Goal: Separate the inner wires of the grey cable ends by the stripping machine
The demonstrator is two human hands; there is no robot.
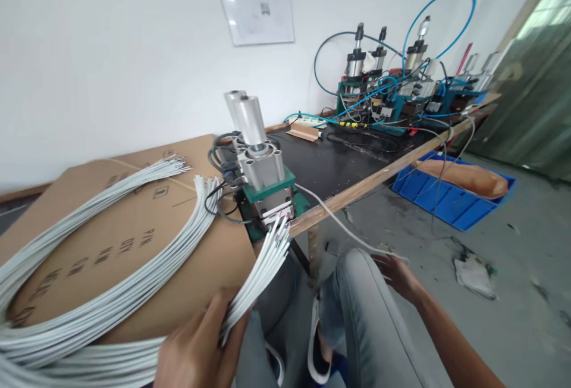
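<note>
My left hand (200,340), at the bottom left, is closed around a bundle of white cables (263,269). Their cut ends fan out just in front of a small pneumatic press (263,168) with silver cylinders and a green plate. From the press a single white cable (332,215) runs out to the right in a shallow curve. It reaches my right hand (399,275), beside my right knee, where the fingers are curled at the cable near its end. Blur partly hides the grip of those fingers.
Coiled white cables (147,281) lie on a flattened cardboard sheet (129,245) at left. More presses (379,78) with blue air hoses stand on the black bench (307,156), near a power strip (307,120). A blue crate (455,203) is on the floor.
</note>
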